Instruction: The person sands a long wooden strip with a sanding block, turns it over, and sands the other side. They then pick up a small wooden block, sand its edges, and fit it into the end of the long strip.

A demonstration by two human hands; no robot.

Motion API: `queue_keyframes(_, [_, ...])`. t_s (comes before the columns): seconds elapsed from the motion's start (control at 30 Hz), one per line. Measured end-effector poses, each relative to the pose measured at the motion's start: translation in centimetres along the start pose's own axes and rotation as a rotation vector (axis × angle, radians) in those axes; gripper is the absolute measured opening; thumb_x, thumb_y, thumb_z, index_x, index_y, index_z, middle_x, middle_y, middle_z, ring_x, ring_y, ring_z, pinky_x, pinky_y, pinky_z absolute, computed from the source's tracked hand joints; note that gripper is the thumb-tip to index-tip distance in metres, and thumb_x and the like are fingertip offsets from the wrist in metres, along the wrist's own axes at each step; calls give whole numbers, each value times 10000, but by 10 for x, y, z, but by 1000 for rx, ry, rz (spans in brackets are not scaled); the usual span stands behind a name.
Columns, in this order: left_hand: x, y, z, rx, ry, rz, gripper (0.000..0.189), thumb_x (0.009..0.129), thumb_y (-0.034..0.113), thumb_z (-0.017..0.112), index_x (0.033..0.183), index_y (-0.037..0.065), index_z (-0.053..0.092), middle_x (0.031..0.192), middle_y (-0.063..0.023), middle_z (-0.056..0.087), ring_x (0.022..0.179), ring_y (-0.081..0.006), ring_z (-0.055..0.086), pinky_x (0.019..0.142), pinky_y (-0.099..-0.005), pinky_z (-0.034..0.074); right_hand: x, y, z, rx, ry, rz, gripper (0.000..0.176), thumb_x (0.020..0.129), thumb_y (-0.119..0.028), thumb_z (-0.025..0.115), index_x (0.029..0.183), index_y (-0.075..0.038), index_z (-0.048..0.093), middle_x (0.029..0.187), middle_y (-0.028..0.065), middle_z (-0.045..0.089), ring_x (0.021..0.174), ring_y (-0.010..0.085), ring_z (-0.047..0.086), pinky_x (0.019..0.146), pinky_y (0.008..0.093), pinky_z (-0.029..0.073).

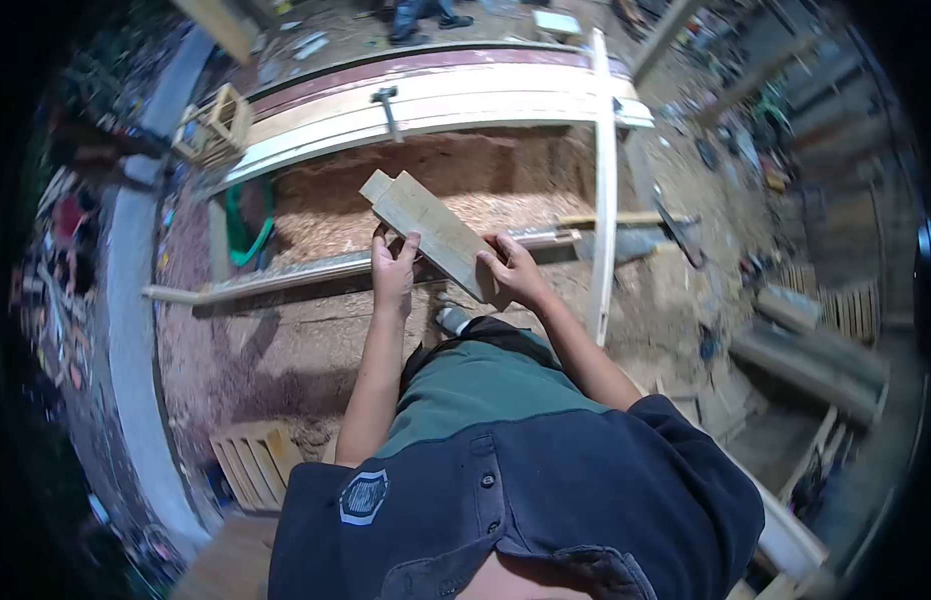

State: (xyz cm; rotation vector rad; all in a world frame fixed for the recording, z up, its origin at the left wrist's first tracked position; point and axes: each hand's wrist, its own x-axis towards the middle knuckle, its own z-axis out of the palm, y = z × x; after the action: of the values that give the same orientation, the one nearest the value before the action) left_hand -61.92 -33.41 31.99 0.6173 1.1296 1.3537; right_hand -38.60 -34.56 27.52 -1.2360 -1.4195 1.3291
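A short wooden board (pixel 433 232) with a narrower stepped end is held up in front of my body, slanting from upper left to lower right. My left hand (pixel 394 268) grips its lower left edge, the thumb on the face. At the board's lower right end, my right hand (pixel 512 270) has its thumb on the face and its other fingers along the edge. Beyond the board stands a workbench of long pale planks (pixel 465 105), with a hammer (pixel 387 108) lying across it.
Wood shavings (pixel 335 205) cover the ground under the bench. A long white timber (pixel 605 190) crosses on the right. A wooden crate (pixel 215 125) sits at the bench's left end, above a green hoop-like object (pixel 253 250). Slatted wood pieces (pixel 255 465) lie lower left. Another person's legs (pixel 410 18) show at the top.
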Motion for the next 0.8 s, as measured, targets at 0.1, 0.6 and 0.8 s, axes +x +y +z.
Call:
queue_keyframes(0.1, [-2, -54, 15, 22, -123, 14, 429, 1033, 76, 769, 1379, 4, 526, 1277, -110, 709, 1122, -157, 685, 963, -314, 581, -55, 11, -23, -21, 140, 57, 310, 1057, -160, 705, 1325, -12, 658, 1219, 113, 746, 1141, 196, 687, 1030, 349, 532])
queue_keyframes(0.6, [-57, -68, 78, 128, -284, -51, 475, 1030, 78, 760, 1426, 36, 502, 1230, -127, 707, 1108, -192, 705, 944, -349, 604, -142, -6, -94, -165, 338, 222, 353, 1002, -222, 797, 1280, -19, 718, 1134, 98, 781, 1037, 194, 749, 940, 353, 597])
queue_keyframes(0.8, [-48, -70, 124, 129, -156, 53, 537, 1023, 102, 771, 1463, 27, 473, 1216, -132, 715, 1040, -194, 718, 900, -329, 613, -102, -8, -140, -352, 182, 76, 438, 943, -237, 845, 1299, -22, 711, 1204, 146, 716, 1138, 263, 728, 987, 388, 591])
